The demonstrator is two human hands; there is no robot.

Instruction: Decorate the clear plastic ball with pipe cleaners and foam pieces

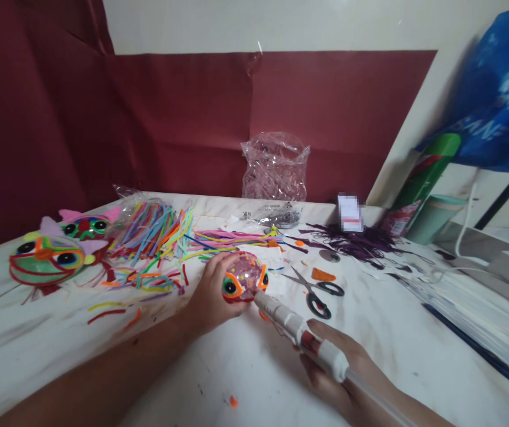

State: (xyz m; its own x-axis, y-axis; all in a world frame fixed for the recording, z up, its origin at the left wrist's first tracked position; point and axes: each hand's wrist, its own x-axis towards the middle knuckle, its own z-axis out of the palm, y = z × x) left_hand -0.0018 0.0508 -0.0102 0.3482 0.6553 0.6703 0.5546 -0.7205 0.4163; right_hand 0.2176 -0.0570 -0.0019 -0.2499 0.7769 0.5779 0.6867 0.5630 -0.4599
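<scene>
My left hand [217, 293] is wrapped round the side of a clear plastic ball [247, 267]. The ball is decorated with orange-edged eyes, a red rim and small coloured dots. In my right hand [338, 362] is a white glue gun [287, 317], with a glue stick [378, 400] running out of its back end. Its nozzle meets the front of the ball between the two eyes; whether it touches I cannot tell. Just right of the ball lie scissors [311, 292] with black handles, blades apart, and an orange felt piece [323, 274].
Two decorated fish-like faces [45, 261] stand at the left. Coloured pipe cleaners [151, 231] lie in and around a clear bag. Purple strands [356, 242], a crumpled plastic bag [275, 169] and a green cup [434, 218] stand or lie towards the back. Pipe cleaner scraps [107, 314] lie front left.
</scene>
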